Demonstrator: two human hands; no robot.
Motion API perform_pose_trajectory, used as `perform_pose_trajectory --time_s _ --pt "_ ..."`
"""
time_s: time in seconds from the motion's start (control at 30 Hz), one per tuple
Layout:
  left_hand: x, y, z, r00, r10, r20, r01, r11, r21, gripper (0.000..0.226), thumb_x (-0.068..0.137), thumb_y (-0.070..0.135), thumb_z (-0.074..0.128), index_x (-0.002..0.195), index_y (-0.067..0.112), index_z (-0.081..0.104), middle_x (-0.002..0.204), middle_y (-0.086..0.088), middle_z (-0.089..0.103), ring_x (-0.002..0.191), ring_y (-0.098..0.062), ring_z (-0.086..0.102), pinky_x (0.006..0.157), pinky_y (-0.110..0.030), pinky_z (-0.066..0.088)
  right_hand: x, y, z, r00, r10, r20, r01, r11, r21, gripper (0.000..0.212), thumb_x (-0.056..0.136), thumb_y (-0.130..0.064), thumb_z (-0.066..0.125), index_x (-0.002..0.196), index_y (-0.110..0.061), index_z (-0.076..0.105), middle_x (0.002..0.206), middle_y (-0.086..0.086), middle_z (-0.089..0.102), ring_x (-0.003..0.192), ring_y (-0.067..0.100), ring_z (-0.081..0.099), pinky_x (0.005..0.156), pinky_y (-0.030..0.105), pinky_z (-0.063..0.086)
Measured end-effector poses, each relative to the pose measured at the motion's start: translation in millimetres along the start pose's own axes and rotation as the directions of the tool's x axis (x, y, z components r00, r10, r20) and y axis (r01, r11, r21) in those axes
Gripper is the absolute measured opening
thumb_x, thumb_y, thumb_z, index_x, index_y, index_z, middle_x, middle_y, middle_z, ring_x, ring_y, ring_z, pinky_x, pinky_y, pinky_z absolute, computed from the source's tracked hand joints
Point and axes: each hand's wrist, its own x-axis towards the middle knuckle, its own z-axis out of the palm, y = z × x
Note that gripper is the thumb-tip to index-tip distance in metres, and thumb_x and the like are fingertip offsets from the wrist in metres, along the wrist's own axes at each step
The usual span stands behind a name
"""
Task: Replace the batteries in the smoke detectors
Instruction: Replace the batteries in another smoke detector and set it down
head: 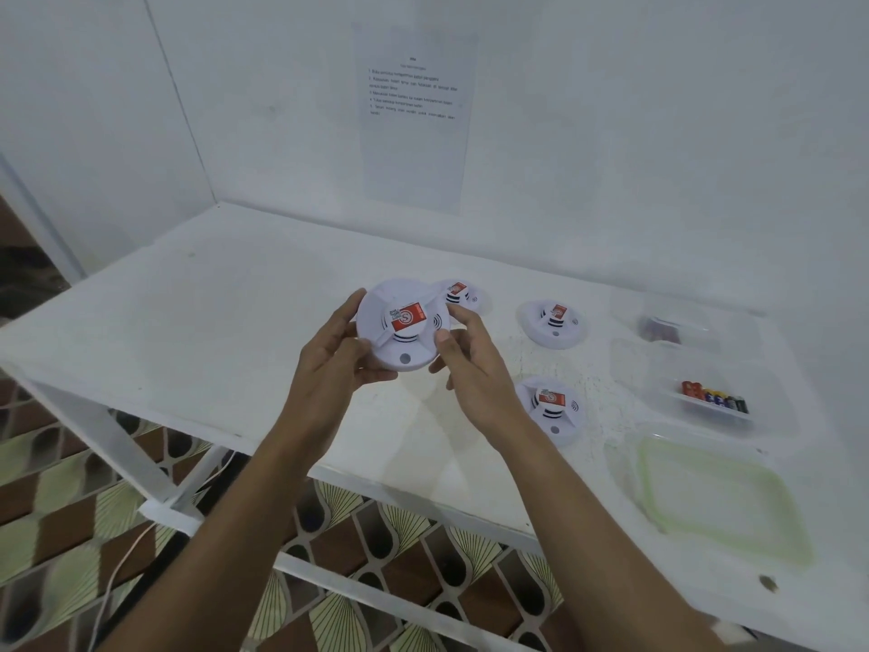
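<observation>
White walls are boxing in a white table (211,284), and a printed sheet (414,115) is hanging on the back wall, text too small to read. Way over left, patterned floor (70,487) is showing under the table, with a thin cable (117,581) trailing across it.

Moving in, the left hand (329,364) is gripping the held detector (404,327) by its left rim, fingers curling round the edge. That one is hovering above the middle of the table, tilted so the face with the red sticker is pointing at the camera. The right hand (470,364) is pinching its right rim, thumb on the front, fingers tucking behind. So both hands are clamping the same unit, one per side.

Just behind it the back detector (463,296) is peeking out, sitting on the table, partly covered. Further right the mid detector (552,322) is lying flat, and the near detector (552,407) is lying closer to the front edge, right beside the right wrist.

Far right, clear plastic is lining up: the far tub (677,322) is holding something dark, can't tell what, the mid tub (733,369) is holding batteries (714,398) in a row, and a green-rimmed lid (719,501) is lying flat nearest.
</observation>
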Motion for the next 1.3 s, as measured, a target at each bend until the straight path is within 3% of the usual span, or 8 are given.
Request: perform_pose_trajectory --time_s 0.47,0.97,1.3 --pt "1.5 3.1 2.3 0.999 0.039 -0.001 -0.039 0.998 0.05 0.045 0.101 0.007 0.045 0.141 0.026 0.049 0.119 0.005 0.064 0.101 -0.015 0.067 0.077 -0.033 0.059 1.7 -6.1 -3.8 1.0 0.021 0.005 -0.021 1.0 0.022 0.034 0.106 -0.032 0.046 0.14 -0.034 0.042 0.101 -0.009 0.065 0.087 0.007 0.065 0.08 0.03 0.044" --pt "18.2 -3.2 29.4 1.0 0.029 -0.012 -0.028 0.999 0.044 0.044 0.1 0.003 0.044 0.134 0.03 0.054 0.122 0.0 0.065 0.107 -0.026 0.065 0.08 -0.038 0.059 21.7 3.1 -43.7 0.99 0.061 0.125 -0.061 0.998 -0.008 0.038 0.104 -0.036 0.05 0.141 -0.035 0.042 0.111 -0.009 0.066 0.086 -0.002 0.065 0.08 0.028 0.047" --pt "32.1 -8.4 55.9 0.998 0.015 -0.058 -0.011 0.997 0.071 0.045 0.099 0.005 0.045 0.134 0.035 0.043 0.12 -0.004 0.063 0.098 -0.021 0.069 0.072 -0.029 0.059 33.4 15.2 -68.5 0.988 0.079 0.135 -0.082 0.997 0.016 0.037 0.101 -0.033 0.056 0.134 -0.042 0.041 0.12 -0.013 0.062 0.092 0.003 0.065 0.077 0.025 0.048"
